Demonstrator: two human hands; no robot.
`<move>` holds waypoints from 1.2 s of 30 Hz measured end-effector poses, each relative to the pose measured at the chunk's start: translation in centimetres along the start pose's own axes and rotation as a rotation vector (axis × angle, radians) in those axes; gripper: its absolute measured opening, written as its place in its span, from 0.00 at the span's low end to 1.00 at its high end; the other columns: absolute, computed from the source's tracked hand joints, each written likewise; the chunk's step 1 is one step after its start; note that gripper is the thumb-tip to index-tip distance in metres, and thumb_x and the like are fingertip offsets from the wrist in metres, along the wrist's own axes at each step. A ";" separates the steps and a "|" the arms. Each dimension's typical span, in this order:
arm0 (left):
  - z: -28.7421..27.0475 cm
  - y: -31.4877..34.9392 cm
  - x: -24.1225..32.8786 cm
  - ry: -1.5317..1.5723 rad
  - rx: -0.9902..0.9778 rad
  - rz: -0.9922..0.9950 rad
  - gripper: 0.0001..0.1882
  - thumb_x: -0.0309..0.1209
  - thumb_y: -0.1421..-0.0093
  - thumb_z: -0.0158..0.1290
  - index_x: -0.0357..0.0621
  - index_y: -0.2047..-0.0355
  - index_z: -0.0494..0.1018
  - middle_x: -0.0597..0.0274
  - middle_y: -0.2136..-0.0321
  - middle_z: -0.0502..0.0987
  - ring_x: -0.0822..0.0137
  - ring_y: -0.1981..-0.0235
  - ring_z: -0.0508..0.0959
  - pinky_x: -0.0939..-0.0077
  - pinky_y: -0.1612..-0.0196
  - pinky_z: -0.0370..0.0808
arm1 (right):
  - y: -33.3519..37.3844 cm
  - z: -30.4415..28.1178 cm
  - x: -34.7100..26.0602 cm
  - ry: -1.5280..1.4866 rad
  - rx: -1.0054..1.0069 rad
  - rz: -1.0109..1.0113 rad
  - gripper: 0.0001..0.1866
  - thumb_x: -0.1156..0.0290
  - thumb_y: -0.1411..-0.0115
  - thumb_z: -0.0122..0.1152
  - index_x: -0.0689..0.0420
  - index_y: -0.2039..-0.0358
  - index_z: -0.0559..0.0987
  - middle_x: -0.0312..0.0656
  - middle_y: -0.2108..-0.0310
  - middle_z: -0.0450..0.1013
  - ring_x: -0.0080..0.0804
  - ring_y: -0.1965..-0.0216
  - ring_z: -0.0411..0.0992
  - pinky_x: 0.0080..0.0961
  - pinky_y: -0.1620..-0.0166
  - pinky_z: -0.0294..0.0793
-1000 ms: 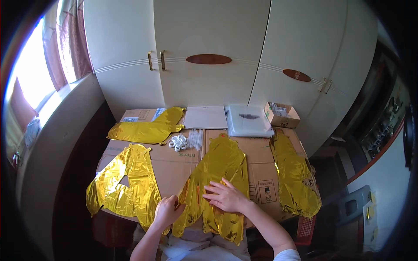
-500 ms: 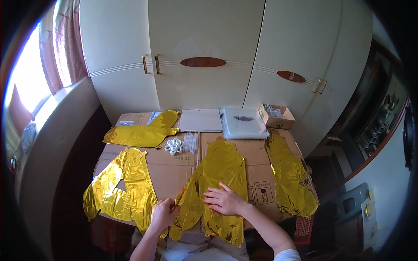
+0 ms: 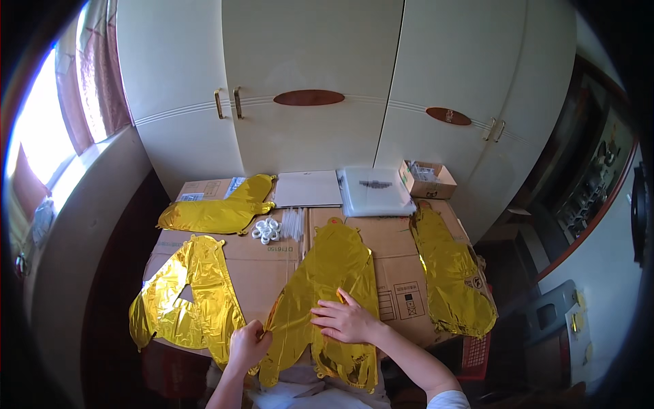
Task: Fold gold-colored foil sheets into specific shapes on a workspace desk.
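- One gold balloon [image 3: 327, 273] beneath flat-spread right hand [image 3: 346, 320]; left hand [image 3: 248, 344], apart, clamped on its left edge.
- Mostly flattened, seemingly; creases [image 3: 346, 365] left below right hand.
- Also flat, not held: left balloon [image 3: 211, 273], right balloon [image 3: 449, 279], far balloon [image 3: 218, 215] beyond left hand.
- Hidden: left fingertips. Unclear: contents [image 3: 426, 171] of box [image 3: 437, 190] beyond right hand.

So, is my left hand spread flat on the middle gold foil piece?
No, the left hand is curled closed at the left edge of the middle gold foil piece.
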State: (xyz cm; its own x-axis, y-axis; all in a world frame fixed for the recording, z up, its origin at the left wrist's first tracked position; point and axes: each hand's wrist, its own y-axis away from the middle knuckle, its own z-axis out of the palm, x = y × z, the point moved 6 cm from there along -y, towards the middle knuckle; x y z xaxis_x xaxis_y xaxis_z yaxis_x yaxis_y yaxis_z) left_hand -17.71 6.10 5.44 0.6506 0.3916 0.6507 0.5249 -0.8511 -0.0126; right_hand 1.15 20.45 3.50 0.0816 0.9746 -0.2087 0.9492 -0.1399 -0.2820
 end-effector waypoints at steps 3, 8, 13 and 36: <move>-0.3 0.4 -0.2 -0.003 -0.007 -0.014 0.12 0.36 0.49 0.56 0.38 0.77 0.71 0.52 0.86 0.73 0.53 0.82 0.76 0.61 0.76 0.72 | 0.1 0.0 -0.2 0.007 0.011 -0.001 0.17 0.54 0.38 0.54 0.44 0.51 0.78 0.31 0.45 0.70 0.28 0.40 0.63 0.59 0.36 0.52; -0.3 0.8 -0.7 -0.007 -0.004 -0.013 0.12 0.36 0.49 0.56 0.38 0.77 0.71 0.51 0.86 0.74 0.52 0.82 0.77 0.60 0.75 0.72 | 0.1 0.0 -0.5 0.017 0.025 -0.017 0.17 0.53 0.39 0.55 0.44 0.52 0.78 0.31 0.47 0.71 0.27 0.40 0.64 0.59 0.36 0.52; -0.4 0.8 -0.8 -0.001 0.012 -0.005 0.13 0.36 0.49 0.56 0.38 0.77 0.71 0.50 0.86 0.74 0.51 0.81 0.77 0.59 0.75 0.72 | 0.3 -0.2 -0.4 0.005 0.013 -0.009 0.17 0.53 0.38 0.54 0.45 0.52 0.78 0.32 0.47 0.71 0.27 0.40 0.64 0.59 0.36 0.51; -0.9 0.1 -0.6 0.077 -0.013 -0.030 0.14 0.36 0.49 0.58 0.37 0.76 0.71 0.54 0.87 0.72 0.58 0.85 0.74 0.66 0.78 0.69 | 1.3 -0.9 0.2 -0.057 -0.037 0.010 0.16 0.55 0.38 0.56 0.46 0.53 0.79 0.32 0.46 0.72 0.29 0.39 0.64 0.57 0.35 0.49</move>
State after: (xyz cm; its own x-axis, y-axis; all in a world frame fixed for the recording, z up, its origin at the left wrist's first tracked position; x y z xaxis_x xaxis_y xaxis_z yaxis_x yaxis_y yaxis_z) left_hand -18.55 5.43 5.70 0.5903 0.3893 0.7071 0.5358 -0.8442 0.0174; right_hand 2.70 20.59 3.94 0.0742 0.9614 -0.2650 0.9592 -0.1415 -0.2448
